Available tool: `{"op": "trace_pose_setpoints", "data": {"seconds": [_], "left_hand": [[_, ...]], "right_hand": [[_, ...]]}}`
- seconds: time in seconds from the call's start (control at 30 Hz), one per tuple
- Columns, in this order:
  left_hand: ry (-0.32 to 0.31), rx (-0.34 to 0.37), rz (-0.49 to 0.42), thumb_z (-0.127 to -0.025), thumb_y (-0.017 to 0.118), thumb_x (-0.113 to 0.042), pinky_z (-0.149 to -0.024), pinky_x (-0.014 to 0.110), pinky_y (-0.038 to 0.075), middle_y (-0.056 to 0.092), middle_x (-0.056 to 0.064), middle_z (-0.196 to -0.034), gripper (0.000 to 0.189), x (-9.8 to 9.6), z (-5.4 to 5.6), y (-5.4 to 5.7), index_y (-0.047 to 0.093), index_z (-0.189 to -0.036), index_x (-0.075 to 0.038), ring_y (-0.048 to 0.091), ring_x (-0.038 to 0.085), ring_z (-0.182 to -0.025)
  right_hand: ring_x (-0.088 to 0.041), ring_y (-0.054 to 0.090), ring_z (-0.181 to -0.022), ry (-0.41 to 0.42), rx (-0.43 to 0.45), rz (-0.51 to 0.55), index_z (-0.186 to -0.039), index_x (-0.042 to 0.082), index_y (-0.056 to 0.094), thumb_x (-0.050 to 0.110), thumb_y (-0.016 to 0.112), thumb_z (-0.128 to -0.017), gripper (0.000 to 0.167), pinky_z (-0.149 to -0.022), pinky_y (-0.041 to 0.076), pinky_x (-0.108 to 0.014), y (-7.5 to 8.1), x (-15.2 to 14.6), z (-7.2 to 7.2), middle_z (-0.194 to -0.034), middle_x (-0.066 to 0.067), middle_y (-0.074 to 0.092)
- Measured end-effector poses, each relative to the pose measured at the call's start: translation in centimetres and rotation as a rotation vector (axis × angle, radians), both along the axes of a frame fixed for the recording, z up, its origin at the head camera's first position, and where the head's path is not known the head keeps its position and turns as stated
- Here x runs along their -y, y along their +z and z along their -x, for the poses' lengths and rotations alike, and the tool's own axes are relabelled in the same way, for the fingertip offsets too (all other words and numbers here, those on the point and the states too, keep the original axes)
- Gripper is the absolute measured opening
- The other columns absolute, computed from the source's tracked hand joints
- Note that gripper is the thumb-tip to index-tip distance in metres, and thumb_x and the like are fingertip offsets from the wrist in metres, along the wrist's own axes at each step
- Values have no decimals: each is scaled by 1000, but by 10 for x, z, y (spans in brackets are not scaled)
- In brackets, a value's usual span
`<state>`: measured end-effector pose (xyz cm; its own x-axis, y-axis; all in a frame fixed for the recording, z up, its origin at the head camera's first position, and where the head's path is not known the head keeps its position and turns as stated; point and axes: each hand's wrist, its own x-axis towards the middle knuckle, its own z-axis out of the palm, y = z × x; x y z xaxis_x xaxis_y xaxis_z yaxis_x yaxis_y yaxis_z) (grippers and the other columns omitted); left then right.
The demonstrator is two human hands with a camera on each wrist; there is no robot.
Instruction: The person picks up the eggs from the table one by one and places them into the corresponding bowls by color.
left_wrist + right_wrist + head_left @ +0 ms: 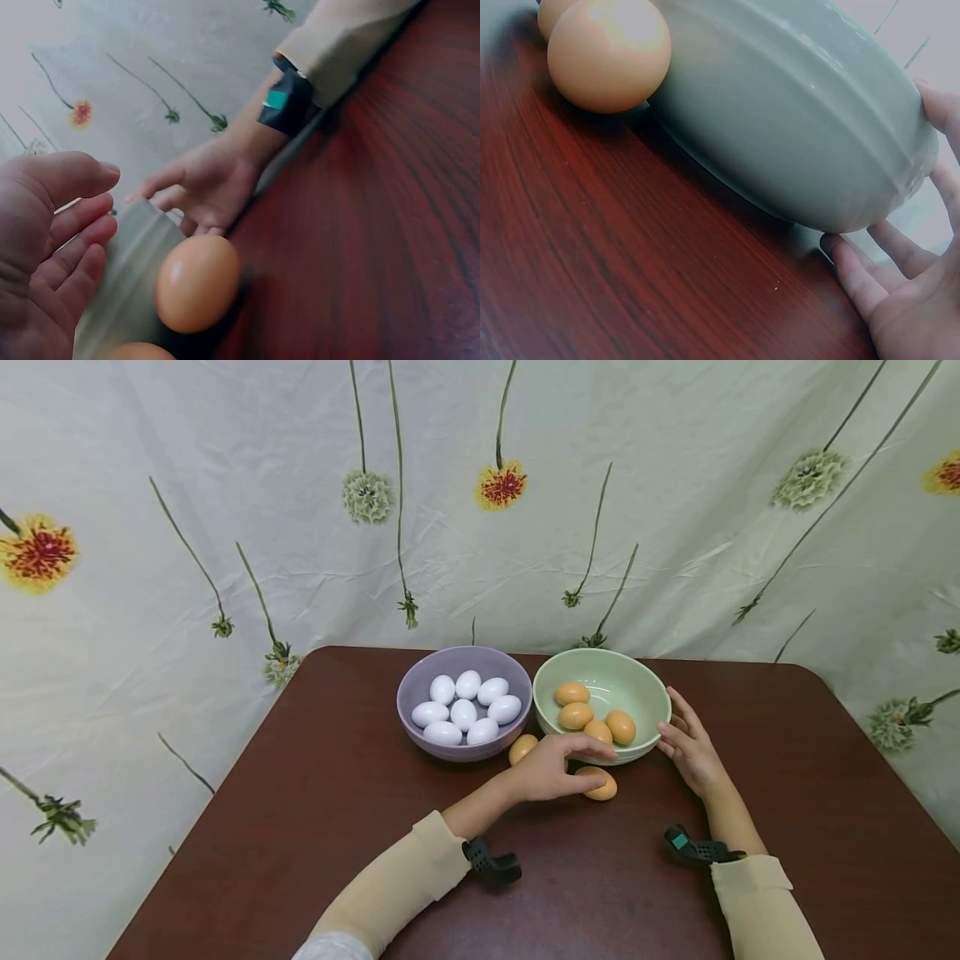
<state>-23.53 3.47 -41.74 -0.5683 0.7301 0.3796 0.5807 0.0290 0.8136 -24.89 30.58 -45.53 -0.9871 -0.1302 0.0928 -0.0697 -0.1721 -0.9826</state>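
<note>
My left hand (555, 770) reaches over the table just in front of the green bowl (652, 739), thumb and fingers apart. In the left wrist view, nothing lies between its fingers (71, 262). Under its thumb in the head view lies a brown egg (603, 791), beside the bowl's foot. Another brown egg (522, 747) sits between the two bowls, partly behind the hand. Several brown eggs (573, 717) rest inside the green bowl. On that bowl's right side, my right hand (696, 757) touches the outer wall with spread fingers (855, 274), its thumb near the rim.
Left of the green bowl stands a purple bowl (405, 718) holding several white eggs (463, 715). Both bowls are near the back edge of the dark wooden table (322, 793). Behind it hangs a flower-print cloth (300, 452). Each wrist wears a black strap (491, 862).
</note>
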Motion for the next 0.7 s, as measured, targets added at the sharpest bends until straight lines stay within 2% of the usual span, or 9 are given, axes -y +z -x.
{"op": "trace_pose_setpoints", "data": {"seconds": [0.17,0.3,0.43,0.57,0.7], "left_hand": [[6,-34,51,-88,71,-6,-96,21,44,68,14,-115,32,1,-3,-3,65,-118,3,60,5,-109],[18,-107,117,-88,72,-9,-92,20,45,68,13,-115,33,1,-5,-5,66,-119,2,61,11,-106],[59,-196,216,-89,72,-14,-88,17,45,68,4,-116,32,0,-6,-8,67,-120,-4,58,8,-102],[94,-257,303,-89,72,-18,-93,14,39,66,-2,-120,33,-2,-9,-10,67,-122,-10,55,2,-110],[95,-260,349,-90,71,-19,-98,14,36,63,0,-125,35,-4,-11,-10,66,-124,-12,53,4,-117]], "right_hand": [[-7,51,-111,-1,0,-5,-158,18,13,13,52,-101,70,-86,49,-18,1,0,0,-149,-26,12],[-7,51,-111,1,-2,-3,-158,17,12,13,52,-101,70,-86,49,-18,1,1,0,-150,-27,11],[-7,51,-111,-1,1,-4,-158,19,13,12,51,-101,69,-86,49,-18,1,1,0,-150,-27,10],[-8,51,-111,-6,6,-5,-158,18,14,13,52,-101,69,-86,49,-18,1,2,-1,-150,-26,11],[-8,51,-111,-8,5,-5,-158,16,12,12,52,-101,70,-86,49,-19,1,1,0,-149,-25,13]]}}
